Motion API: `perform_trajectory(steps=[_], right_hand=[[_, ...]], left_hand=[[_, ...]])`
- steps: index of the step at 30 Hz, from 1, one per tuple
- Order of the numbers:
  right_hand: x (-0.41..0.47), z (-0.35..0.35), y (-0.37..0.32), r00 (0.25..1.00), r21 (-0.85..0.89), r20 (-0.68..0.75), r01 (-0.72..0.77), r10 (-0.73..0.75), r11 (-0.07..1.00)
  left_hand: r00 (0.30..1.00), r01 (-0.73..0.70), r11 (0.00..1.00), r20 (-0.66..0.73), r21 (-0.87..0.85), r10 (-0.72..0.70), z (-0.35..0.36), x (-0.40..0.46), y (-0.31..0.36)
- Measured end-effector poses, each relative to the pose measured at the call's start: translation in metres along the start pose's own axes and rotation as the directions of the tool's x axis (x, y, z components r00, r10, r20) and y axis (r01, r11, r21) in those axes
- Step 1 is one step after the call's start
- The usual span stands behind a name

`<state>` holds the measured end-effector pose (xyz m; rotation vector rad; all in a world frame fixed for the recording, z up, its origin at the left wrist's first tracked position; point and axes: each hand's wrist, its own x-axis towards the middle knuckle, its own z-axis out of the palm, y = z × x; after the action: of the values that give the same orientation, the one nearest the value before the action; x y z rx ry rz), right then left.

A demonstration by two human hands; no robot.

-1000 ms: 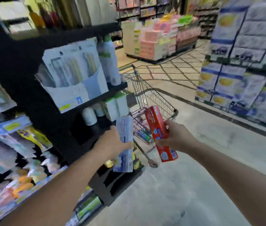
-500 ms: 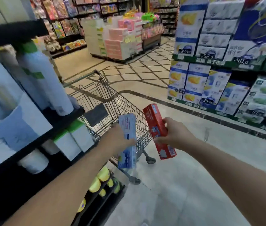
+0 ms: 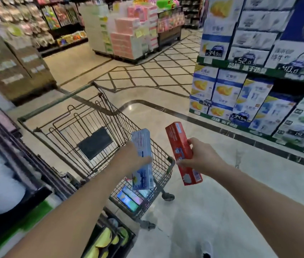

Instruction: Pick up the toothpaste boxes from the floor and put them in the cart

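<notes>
Now, by label, largest first:
Wire shopping cart: stands on the pale polished floor, basket open at the top; holds a few colourful flat boxes low at the near end, number unclear through the mesh.
Left hand: wraps a pale blue toothpaste box, held upright over the cart's near end.
Right hand: pinches a red toothpaste box at mid-length, upright, just outside the cart's right rim.
Risk, red toothpaste box: likely drops to the floor if let go here, being past the rim rather than over the basket.
Risk, pale blue toothpaste box: may catch the wire edge on end and tip out.
Risk, cart: could roll off on its wheels if knocked.
</notes>
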<state>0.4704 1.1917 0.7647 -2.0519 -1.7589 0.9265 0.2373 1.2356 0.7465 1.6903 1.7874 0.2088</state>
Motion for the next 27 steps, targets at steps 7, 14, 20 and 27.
perform_trajectory(steps=[7, 14, 20, 27], right_hand=[[0.111, -0.017, 0.016, 0.988, -0.040, 0.133, 0.087, -0.081, 0.995], [0.188, -0.002, 0.001, 0.926, -0.090, 0.321, 0.237, -0.197, 0.967], [0.231, 0.055, -0.028, 0.877, -0.103, 0.439, 0.267, -0.197, 0.958], [0.278, 0.116, -0.040, 0.883, -0.198, 0.453, 0.235, -0.124, 0.951]], left_hand=[[0.985, 0.168, 0.984, -0.041, -0.063, -0.170, 0.008, 0.063, 0.018], [0.920, 0.370, 0.925, -0.101, -0.088, -0.378, 0.004, 0.091, 0.008], [0.879, 0.451, 0.881, -0.097, -0.146, -0.466, 0.006, 0.114, -0.038], [0.870, 0.481, 0.840, 0.019, -0.251, -0.493, 0.037, 0.164, -0.093]])
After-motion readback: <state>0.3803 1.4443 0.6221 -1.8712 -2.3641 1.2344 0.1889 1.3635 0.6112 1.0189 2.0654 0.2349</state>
